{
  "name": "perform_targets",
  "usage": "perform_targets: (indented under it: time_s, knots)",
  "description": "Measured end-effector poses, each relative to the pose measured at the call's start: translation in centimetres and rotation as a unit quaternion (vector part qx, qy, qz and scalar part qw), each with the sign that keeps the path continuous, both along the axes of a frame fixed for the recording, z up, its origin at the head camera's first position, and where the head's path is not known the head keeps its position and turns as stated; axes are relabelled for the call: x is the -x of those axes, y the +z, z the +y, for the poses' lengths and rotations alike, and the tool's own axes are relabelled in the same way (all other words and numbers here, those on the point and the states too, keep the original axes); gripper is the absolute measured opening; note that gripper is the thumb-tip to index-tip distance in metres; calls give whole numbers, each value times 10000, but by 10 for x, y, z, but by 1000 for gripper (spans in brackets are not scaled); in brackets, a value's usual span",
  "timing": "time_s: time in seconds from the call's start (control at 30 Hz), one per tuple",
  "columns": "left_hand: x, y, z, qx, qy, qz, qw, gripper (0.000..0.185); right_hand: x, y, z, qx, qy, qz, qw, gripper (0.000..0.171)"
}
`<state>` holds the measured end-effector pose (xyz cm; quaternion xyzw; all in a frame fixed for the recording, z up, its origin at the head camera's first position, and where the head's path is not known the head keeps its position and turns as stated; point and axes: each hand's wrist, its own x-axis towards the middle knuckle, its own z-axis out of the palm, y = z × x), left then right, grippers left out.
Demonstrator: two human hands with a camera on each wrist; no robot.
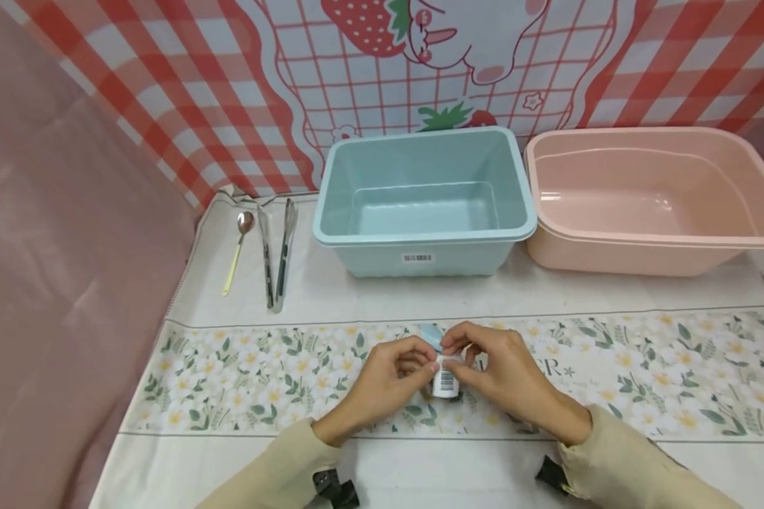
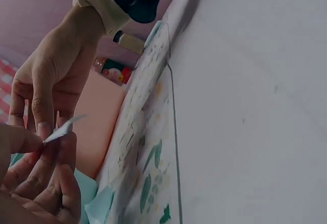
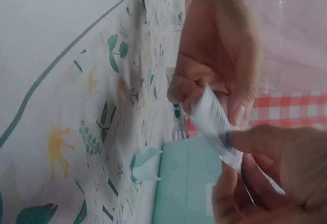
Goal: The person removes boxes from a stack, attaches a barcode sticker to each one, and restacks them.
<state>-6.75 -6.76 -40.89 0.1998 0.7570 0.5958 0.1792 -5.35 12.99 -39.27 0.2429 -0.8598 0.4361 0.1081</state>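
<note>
Clearly, both hands share one thing: a small white rectangular barcoded packet [image 1: 445, 380], held over the flowered band [image 1: 229, 375] of the white tablecloth [image 1: 165, 466], midway along the table and in front of the light blue rectangular plastic basin [image 1: 369, 261]. The left hand [image 1: 391, 375] and the right hand [image 1: 506, 364] each pinch it narrowly between thumb and fingers, close together near its upper edge. Pinched so, it probably gives each hand something firm to work against. A pale blue thin piece [image 1: 431, 336], its material unclear, lies just beyond them. The basin stands beside a pink plastic one [image 1: 617, 258] along the far edge, presumably leaving the hands room. Near the far left corner, a yellow-handled metal spoon [image 1: 235, 258] lies handle toward the person, likely for easy reach, beside dark-handled metal tongs [image 1: 283, 265].
</note>
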Motion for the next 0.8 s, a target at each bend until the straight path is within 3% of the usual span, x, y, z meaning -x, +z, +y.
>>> perform_targets:
  time_s: [0.1, 0.2, 0.3, 0.43, 0.8]
  knots:
    - [-1, 0, 2, -228, 227, -98, 9994, 6, -2, 0, -3, -81, -354, 806, 9961, 25]
    - [-2, 1, 5, -468, 561, -188, 9971, 8, -6, 1, -7, -191, -787, 1528, 9849, 25]
    - [-3, 3, 9, -704, 827, -299, 9936, 9, -9, 3, -10, -315, -978, 1932, 9758, 27]
    - [-4, 5, 13, -1057, 858, -416, 9898, 12, -12, 3, -11, -338, -1009, 1930, 9754, 25]
    - [-4, 4, 14, -1766, 559, -915, 9784, 18, -14, 2, -10, -52, -884, 1736, 9808, 26]
